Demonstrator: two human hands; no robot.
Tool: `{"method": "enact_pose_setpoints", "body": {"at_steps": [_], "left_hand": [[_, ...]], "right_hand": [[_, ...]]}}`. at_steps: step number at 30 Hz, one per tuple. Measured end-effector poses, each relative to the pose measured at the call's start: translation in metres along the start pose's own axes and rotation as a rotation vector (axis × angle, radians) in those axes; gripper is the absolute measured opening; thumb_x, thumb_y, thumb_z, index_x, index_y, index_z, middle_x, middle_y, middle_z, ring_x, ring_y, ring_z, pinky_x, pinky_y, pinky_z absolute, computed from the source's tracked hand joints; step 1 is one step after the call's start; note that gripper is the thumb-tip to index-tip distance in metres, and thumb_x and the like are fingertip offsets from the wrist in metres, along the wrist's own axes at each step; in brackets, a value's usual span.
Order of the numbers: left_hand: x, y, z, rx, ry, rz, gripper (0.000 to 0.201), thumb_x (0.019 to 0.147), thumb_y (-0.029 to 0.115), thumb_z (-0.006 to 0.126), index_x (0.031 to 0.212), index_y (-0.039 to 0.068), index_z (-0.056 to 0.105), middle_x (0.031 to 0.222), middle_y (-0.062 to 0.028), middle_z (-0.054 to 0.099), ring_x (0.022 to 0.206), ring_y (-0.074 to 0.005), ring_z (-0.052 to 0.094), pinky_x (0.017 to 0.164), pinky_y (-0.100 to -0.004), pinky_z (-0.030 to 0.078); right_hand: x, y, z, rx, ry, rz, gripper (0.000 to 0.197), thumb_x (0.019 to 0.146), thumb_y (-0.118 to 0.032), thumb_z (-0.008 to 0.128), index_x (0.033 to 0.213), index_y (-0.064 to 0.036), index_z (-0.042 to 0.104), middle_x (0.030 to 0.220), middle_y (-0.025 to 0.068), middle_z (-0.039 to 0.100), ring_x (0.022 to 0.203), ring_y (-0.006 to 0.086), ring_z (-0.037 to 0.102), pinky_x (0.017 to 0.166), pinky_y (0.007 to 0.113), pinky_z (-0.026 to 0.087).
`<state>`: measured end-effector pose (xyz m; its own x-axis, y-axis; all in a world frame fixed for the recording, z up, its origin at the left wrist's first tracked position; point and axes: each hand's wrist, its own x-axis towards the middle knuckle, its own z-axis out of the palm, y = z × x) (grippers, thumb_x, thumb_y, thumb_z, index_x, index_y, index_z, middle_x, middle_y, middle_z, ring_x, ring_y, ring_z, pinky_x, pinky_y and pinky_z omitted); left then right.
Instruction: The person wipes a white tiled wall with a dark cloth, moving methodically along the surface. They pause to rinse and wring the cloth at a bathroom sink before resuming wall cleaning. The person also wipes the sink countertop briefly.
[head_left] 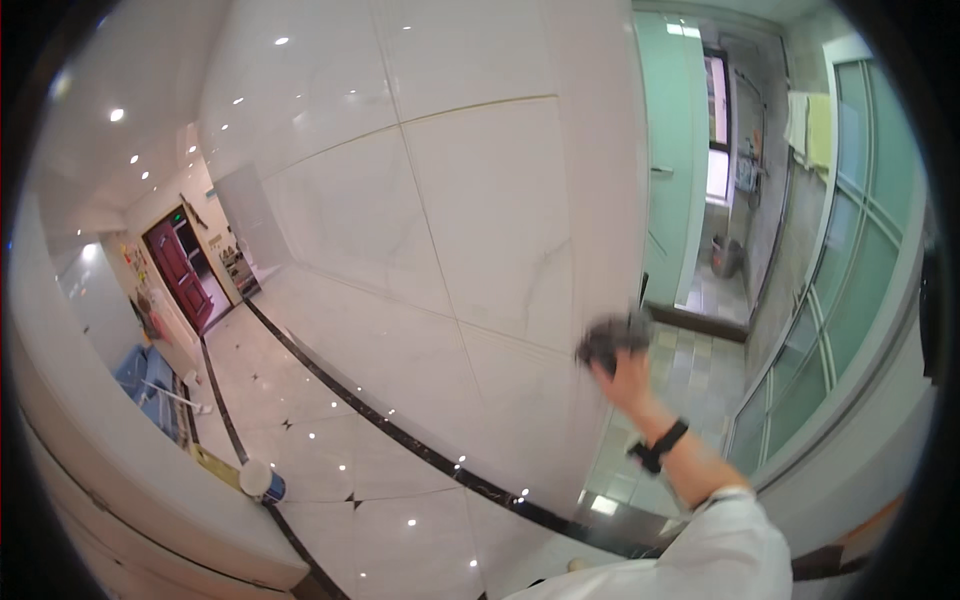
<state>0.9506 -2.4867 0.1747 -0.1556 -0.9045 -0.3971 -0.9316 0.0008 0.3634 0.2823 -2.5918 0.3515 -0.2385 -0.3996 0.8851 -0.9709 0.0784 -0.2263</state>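
Note:
My right hand (627, 382) reaches forward from the lower right, with a black band (658, 447) on the wrist and a white sleeve (715, 550) above it. Its fingers are closed on a crumpled dark grey cloth (610, 340), smeared by motion. The cloth is at the right edge of the glossy white tiled wall (490, 220), beside the doorway; I cannot tell whether it touches the wall. My left hand is out of the picture.
Right of the wall, a doorway leads to a tiled room with a pale green door (672, 150), a grey bin (726, 256) and frosted glass panels (815, 300). Leftward runs a glossy floor (330, 440) with a white-and-blue bucket (262, 481); a dark red door (182, 270) stands far off.

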Motion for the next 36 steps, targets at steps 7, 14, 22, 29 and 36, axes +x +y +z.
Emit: {"method": "enact_pose_setpoints", "body": {"at_steps": [7, 14, 22, 29, 36], "left_hand": [[-0.016, -0.021, -0.005, -0.127, 0.013, -0.046, 0.033, 0.084, 0.027, 0.06, 0.096, -0.003, 0.066, 0.093, -0.0235, 0.066, 0.091, -0.0392, 0.062, 0.077, -0.0433, 0.049], [-0.063, 0.024, -0.052, -0.316, -0.044, -0.206, 0.033, 0.085, 0.028, 0.059, 0.099, -0.001, 0.066, 0.093, -0.0206, 0.068, 0.089, -0.0348, 0.065, 0.079, -0.0422, 0.049], [-0.03, -0.099, 0.046, -0.157, 0.009, -0.175, 0.032, 0.088, 0.03, 0.056, 0.095, 0.0, 0.063, 0.087, -0.0202, 0.067, 0.088, -0.0373, 0.063, 0.078, -0.0431, 0.048], [-0.054, -0.117, 0.008, -0.202, -0.041, -0.182, 0.029, 0.084, 0.026, 0.059, 0.096, 0.0, 0.066, 0.094, -0.0186, 0.067, 0.09, -0.0334, 0.064, 0.08, -0.0423, 0.048], [0.021, -0.058, -0.011, -0.155, -0.016, -0.106, 0.033, 0.083, 0.027, 0.061, 0.095, -0.002, 0.066, 0.091, -0.024, 0.066, 0.09, -0.0397, 0.062, 0.079, -0.0446, 0.049]], "right_hand": [[0.276, -0.077, -0.093, -0.094, 0.392, -0.114, 0.063, 0.077, -0.033, 0.069, 0.131, -0.0126, 0.046, 0.118, 0.0283, 0.047, 0.109, 0.0459, 0.045, 0.091, 0.049, 0.042], [0.358, -0.134, -0.12, -0.764, 0.353, -0.662, 0.043, 0.083, -0.035, 0.06, 0.12, -0.0126, 0.06, 0.128, 0.0185, 0.051, 0.125, 0.0365, 0.039, 0.109, 0.045, 0.026], [0.262, -0.127, -0.024, -0.569, -0.1, -0.749, 0.042, 0.08, -0.024, 0.059, 0.118, -0.0073, 0.061, 0.135, 0.0192, 0.046, 0.135, 0.0342, 0.03, 0.114, 0.049, 0.019], [0.33, -0.157, -0.049, -0.852, 0.194, -0.416, 0.045, 0.087, -0.024, 0.051, 0.128, -0.0071, 0.051, 0.138, 0.0189, 0.043, 0.132, 0.0312, 0.035, 0.112, 0.045, 0.023], [0.332, -0.174, -0.009, -0.868, 0.347, -0.299, 0.059, 0.086, -0.033, 0.057, 0.138, -0.0093, 0.042, 0.142, 0.0184, 0.037, 0.137, 0.0355, 0.025, 0.114, 0.049, 0.015]]}}
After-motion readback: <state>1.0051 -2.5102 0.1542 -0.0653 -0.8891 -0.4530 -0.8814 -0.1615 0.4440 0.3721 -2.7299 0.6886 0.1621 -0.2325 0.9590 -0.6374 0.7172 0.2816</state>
